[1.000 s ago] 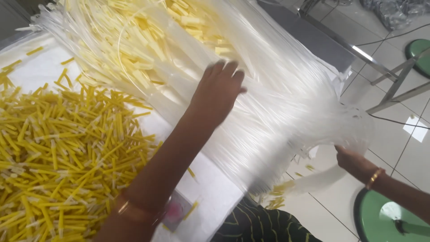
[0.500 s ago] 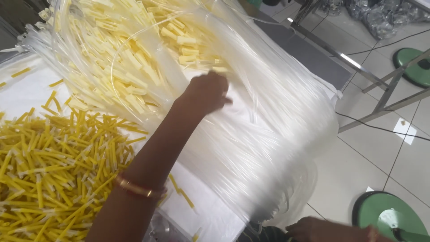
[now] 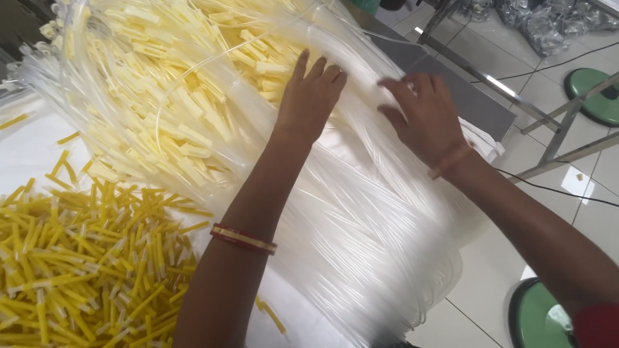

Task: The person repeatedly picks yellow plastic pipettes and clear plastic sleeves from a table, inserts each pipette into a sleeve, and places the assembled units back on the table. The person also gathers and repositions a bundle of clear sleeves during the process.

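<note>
Nearest, a heap of bright yellow capped pieces [image 3: 77, 264], too many to count, lies on the white table [image 3: 32, 145] at the lower left. Beside it a thick bundle of clear tubing [image 3: 361, 238] drapes across the table edge. The left hand [image 3: 311, 96] rests flat on it, fingers spread; the right hand [image 3: 422, 116] presses beside it, fingers loosely open, gripping nothing. Beyond, one pile of pale yellow caps [image 3: 187, 84] lies under the tubing. Two green stools [image 3: 590, 84] stand on the floor.
</note>
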